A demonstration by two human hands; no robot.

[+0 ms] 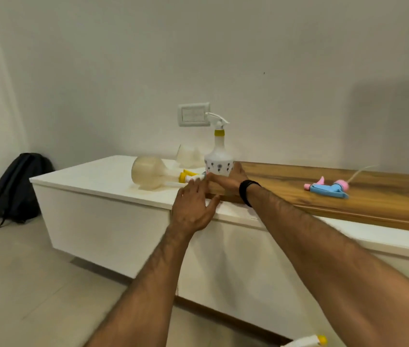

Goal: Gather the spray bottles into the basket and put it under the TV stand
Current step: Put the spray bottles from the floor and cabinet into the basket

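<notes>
A white spray bottle [218,151] with a yellow collar stands upright on the white TV stand [103,204]. A translucent bottle [150,175] with a yellow collar lies on its side to its left, and another clear bottle [188,156] lies behind. A loose blue and pink spray head [328,188] rests on the wooden top at the right. My right hand [228,177] touches the base of the upright bottle, fingers spread. My left hand [193,206] hovers open by the lying bottle's nozzle. No basket is in view.
A black backpack [16,186] leans against the wall at the left on the tiled floor. A wall socket plate [193,114] sits behind the bottles. Part of another white and yellow spray head [308,341] shows at the bottom edge.
</notes>
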